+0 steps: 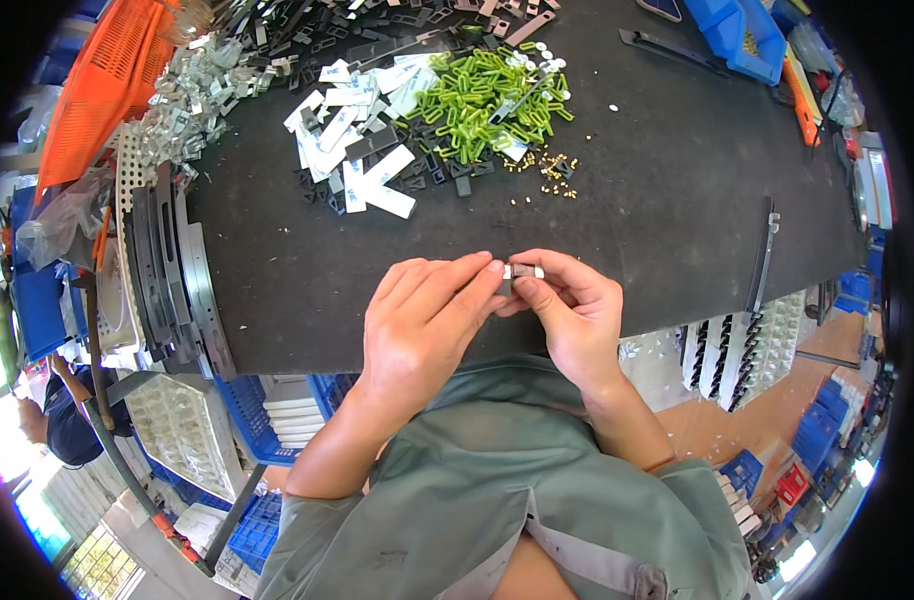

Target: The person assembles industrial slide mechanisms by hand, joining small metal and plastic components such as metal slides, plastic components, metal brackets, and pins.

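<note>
Close to the table's near edge, both hands meet around a small dark part with pale ends. My left hand is closed, its fingertips pinching the left end, where a grey piece shows under them. From the other side, my right hand grips the same part between thumb and bent forefinger. Fingers cover much of it, so its exact kind is hidden. Farther off lie a heap of green oval loops, white strips, small black pieces and tiny brass-coloured bits.
Clear and metal small parts pile up at the far left beside an orange basket. Long dark metal rails line the left edge. A blue bin and an orange-handled cutter stand far right; a thin bar lies at right.
</note>
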### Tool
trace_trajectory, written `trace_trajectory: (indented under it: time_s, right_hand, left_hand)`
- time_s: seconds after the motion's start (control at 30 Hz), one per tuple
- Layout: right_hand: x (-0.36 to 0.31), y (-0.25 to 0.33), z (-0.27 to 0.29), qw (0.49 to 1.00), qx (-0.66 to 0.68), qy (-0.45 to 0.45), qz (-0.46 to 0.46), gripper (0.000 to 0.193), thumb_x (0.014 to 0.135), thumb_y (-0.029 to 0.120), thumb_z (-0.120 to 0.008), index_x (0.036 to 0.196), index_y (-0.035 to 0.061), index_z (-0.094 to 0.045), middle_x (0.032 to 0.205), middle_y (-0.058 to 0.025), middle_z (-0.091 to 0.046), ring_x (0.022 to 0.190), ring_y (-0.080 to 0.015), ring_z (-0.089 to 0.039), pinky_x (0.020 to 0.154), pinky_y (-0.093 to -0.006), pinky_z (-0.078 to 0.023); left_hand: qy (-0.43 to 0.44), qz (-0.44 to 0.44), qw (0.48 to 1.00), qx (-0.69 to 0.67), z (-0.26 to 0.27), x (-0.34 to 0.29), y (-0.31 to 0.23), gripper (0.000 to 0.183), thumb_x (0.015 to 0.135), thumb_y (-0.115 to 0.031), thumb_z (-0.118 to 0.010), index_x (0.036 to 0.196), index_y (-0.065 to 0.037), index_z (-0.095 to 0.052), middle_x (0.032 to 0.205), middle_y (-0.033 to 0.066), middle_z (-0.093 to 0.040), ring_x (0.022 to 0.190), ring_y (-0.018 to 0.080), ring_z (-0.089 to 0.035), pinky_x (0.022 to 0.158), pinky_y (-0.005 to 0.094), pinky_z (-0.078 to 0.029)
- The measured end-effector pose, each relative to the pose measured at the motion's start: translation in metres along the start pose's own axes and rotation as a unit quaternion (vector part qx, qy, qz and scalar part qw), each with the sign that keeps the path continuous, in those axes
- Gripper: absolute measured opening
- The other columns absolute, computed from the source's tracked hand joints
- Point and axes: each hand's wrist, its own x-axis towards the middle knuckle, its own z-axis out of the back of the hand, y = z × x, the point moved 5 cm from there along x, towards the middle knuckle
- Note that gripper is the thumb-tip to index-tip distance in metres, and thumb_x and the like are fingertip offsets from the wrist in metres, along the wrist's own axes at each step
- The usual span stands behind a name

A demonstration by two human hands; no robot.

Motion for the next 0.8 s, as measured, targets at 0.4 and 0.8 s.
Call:
trace_trajectory:
  time_s: [0.4,0.8]
  right_hand:
    - [-0.002,0.008,-0.002,0.982,-0.176,0.029,0.068,0.020,0.096,-0.006,-0.066,0.114,-0.0056,-0.071,0.099,-0.0120,-0.076,0.083,-0.0164,-0.075,0.075,-0.0262,-0.060]
    - [-0.002,0.010,-0.001,0.977,-0.199,0.027,0.077,0.021,0.092,-0.007,-0.069,0.112,-0.0036,-0.073,0.095,-0.0120,-0.076,0.080,-0.0116,-0.072,0.069,-0.0234,-0.057]
  left_hand:
    - [0.021,0.035,0.999,-0.016,-0.002,-0.003,-0.002,0.034,0.077,-0.002,-0.080,0.111,-0.001,-0.076,0.111,0.0122,-0.075,0.092,0.0277,-0.070,0.082,0.0365,-0.053]
    - [0.022,0.050,0.998,0.007,-0.002,-0.009,-0.006,0.043,0.071,-0.003,-0.084,0.112,0.004,-0.073,0.110,0.0140,-0.074,0.089,0.0275,-0.069,0.080,0.0374,-0.053]
